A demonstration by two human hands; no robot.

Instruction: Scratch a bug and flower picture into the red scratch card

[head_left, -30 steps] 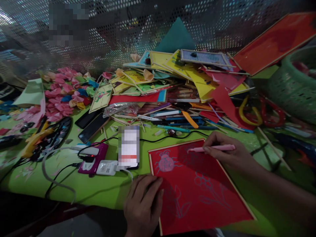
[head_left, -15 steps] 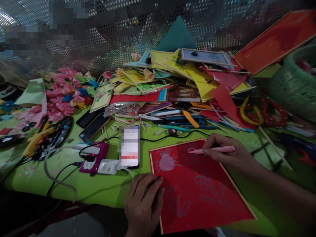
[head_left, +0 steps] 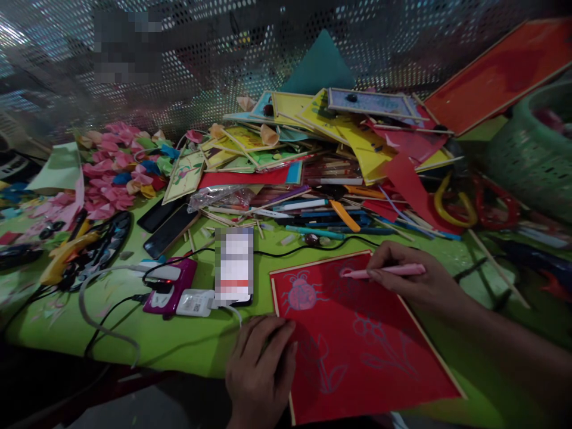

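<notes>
A red sheet of paper (head_left: 348, 363) edged with thin wooden sticks lies on the green table. Drawn on it are a pink-filled bug (head_left: 302, 294) at the upper left and outlined flowers lower down. My right hand (head_left: 400, 271) is closed around a pink marker (head_left: 393, 270), its tip touching the sheet near the top, beside a small pink mark. My left hand (head_left: 261, 363) rests on the sheet's left edge, fingers loosely bent and lying flat, holding nothing.
A lit phone (head_left: 235, 268) lies beside a purple power strip (head_left: 172, 289) with cables. Behind are pens, sticks and a pile of framed coloured cards (head_left: 290, 107). Pink paper flowers (head_left: 111, 155) sit at left. Yellow-handled scissors (head_left: 451, 205) and a green basket (head_left: 531, 149) are at right.
</notes>
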